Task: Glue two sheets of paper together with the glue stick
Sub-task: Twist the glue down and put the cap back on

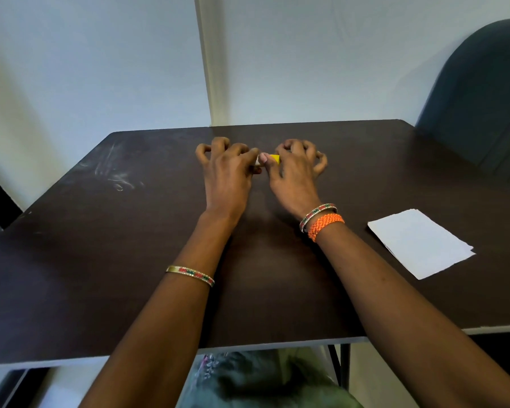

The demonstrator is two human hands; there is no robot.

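Observation:
Both of my hands meet over the middle of the dark brown table (100, 260), toward its far side. Between them is a small glue stick (273, 159) with a yellow part on the right and a pale part on the left; most of it is hidden by fingers. My left hand (227, 172) pinches the pale end with thumb and forefinger. My right hand (295, 172) pinches the yellow end. The other fingers of both hands are curled. A small stack of white paper sheets (418, 242) lies flat on the table to the right, apart from both hands.
A dark padded chair (483, 83) stands at the table's far right corner. A white wall runs behind the table. Pale smudges (115, 172) mark the table's left side. My lap shows below the near edge.

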